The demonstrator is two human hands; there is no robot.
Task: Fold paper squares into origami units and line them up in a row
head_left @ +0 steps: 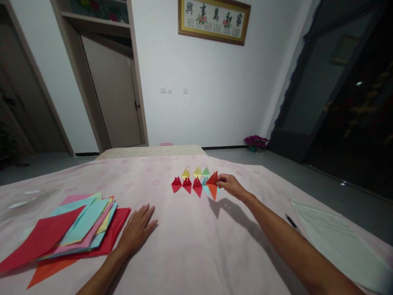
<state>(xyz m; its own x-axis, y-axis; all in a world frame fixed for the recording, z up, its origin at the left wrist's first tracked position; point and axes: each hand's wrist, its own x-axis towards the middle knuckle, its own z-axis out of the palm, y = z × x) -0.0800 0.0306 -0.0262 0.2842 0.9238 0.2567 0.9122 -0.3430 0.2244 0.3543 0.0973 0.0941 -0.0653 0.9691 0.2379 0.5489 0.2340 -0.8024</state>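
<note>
An orange origami crane (213, 185) is pinched in my right hand (230, 185), raised a little over the cloth, with its shadow falling below. Just left of it stand several red paper cranes (187, 185) in a row. Behind them are yellow cranes (197, 172) and a green crane (205, 171). A light blue crane (205, 181) is partly hidden behind the orange one. My left hand (138, 227) lies flat on the cloth, fingers stretched, beside a stack of coloured paper sheets (82, 223) in red, blue, pink, yellow and orange.
A pink patterned cloth (184, 246) covers the table. To the right lie a dark pen (292, 222) and a written paper pad (334, 233). Clear plastic (29, 200) sits at the far left. Beyond the table, purple flowers (256, 141) stand by the wall.
</note>
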